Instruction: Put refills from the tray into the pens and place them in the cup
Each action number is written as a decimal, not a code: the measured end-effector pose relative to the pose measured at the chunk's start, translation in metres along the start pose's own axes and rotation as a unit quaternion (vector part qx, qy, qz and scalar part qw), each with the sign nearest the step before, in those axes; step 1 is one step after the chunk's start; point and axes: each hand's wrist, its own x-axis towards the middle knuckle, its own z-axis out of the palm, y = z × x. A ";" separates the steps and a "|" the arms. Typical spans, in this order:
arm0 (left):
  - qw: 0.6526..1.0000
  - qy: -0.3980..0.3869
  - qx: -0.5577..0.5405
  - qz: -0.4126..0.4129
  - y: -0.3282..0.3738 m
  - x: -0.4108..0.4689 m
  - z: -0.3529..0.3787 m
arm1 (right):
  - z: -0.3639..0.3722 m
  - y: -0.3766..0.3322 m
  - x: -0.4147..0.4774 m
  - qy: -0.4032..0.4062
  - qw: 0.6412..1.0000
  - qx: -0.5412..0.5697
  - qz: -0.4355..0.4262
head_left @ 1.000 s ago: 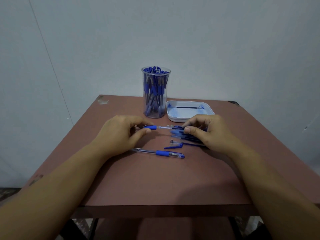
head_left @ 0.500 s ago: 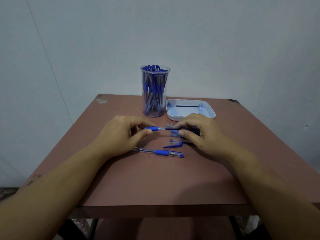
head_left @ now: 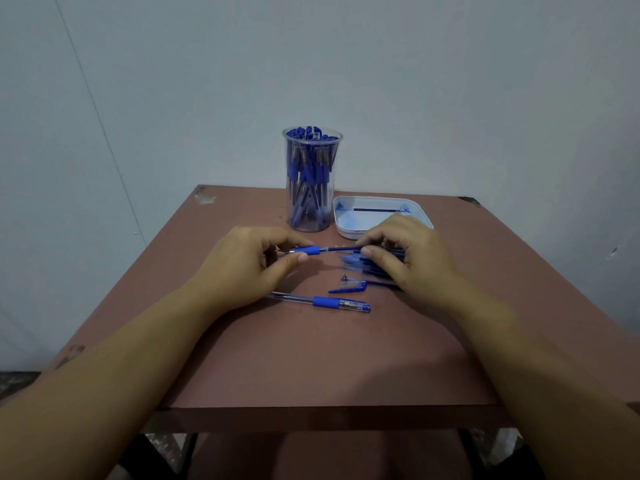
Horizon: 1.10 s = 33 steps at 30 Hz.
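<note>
On my feed the left hand (head_left: 242, 261) sits over the middle of the bench (head_left: 311, 358), fingers curled, thumb and forefinger pinching a pen (head_left: 310, 250) at its blue grip. The pen lies level, just above the bench, and runs rightward to the other hand. Near the left wrist a spare pen (head_left: 322, 302) lies flat on the bench, tip to the left, blue grip at its middle, touched by neither hand.

Behind the pen stands the clear cup (head_left: 311, 181), upright near the far edge and packed with blue pens. Right of the spare pen and a little further from me I see a loose blue cap (head_left: 348, 287) with a small clear piece lying against it; I cannot tell what that piece is. Beyond the cap a pile (head_left: 356, 263) of blue pens lies on the bench, partly hidden by the right hand.

The white tray (head_left: 381, 216) sits just beside the cup on its right, with one dark refill (head_left: 375, 209) lying across its far part. The right hand (head_left: 412, 258) hovers over the pile in front of the tray, fingers curled, thumb and forefinger pinching the thin dark end of the pen. I cannot tell whether that end is barrel or refill.
</note>
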 end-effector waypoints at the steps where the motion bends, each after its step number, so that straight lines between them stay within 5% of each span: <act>1: 1.000 -0.005 0.000 0.002 0.000 0.000 0.000 | 0.003 -0.002 0.000 -0.013 1.000 0.006 -0.004; 9: 1.000 0.006 -0.005 0.003 0.003 -0.001 -0.001 | -0.002 -0.007 -0.001 0.015 0.999 0.014 0.025; 16: 1.000 -0.014 -0.001 0.009 0.002 -0.001 0.001 | 0.012 -0.006 0.000 -0.046 0.998 0.030 -0.017; 33: 1.000 -0.002 0.018 0.000 0.001 0.000 -0.001 | 0.013 -0.014 0.007 -0.134 0.988 -0.036 0.062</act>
